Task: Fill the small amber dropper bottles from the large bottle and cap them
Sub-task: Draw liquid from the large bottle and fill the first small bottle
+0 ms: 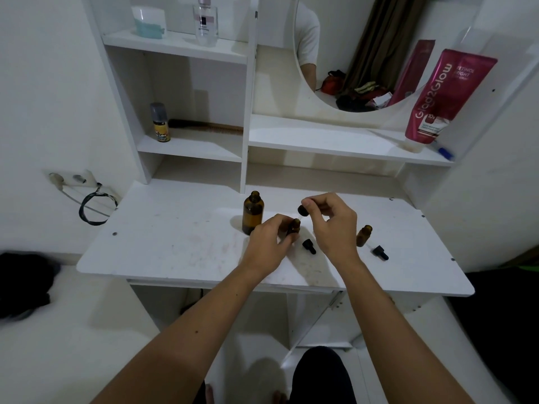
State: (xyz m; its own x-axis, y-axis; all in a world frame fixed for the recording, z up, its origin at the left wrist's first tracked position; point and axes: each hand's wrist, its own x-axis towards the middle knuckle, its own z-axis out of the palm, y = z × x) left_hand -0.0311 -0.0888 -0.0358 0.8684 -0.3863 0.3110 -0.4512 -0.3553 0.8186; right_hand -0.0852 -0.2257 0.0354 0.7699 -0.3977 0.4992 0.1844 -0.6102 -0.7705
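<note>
Pinching a dropper cap (303, 209), the right hand (332, 225) holds its glass tube slanting down-left into the upright small amber bottle (294, 227), which the left hand (269, 240) grips on the tabletop (175, 243).

Standing on the white tabletop (175, 243): one large amber bottle (252, 212), uncapped, and two small amber dropper bottles, one (294, 226) sitting in the left hand (269, 239), one (363, 235) standing apart to the right. Black dropper caps are numbering three: one (302, 210) being pinched by the right hand (332, 225), two lying loose (309, 246) (380, 252). Resting on the shelves: one pink tube (446, 94), one clear perfume bottle (205, 21), one white jar (148, 21), one small yellow-labelled bottle (160, 123), one comb (207, 126).
</note>
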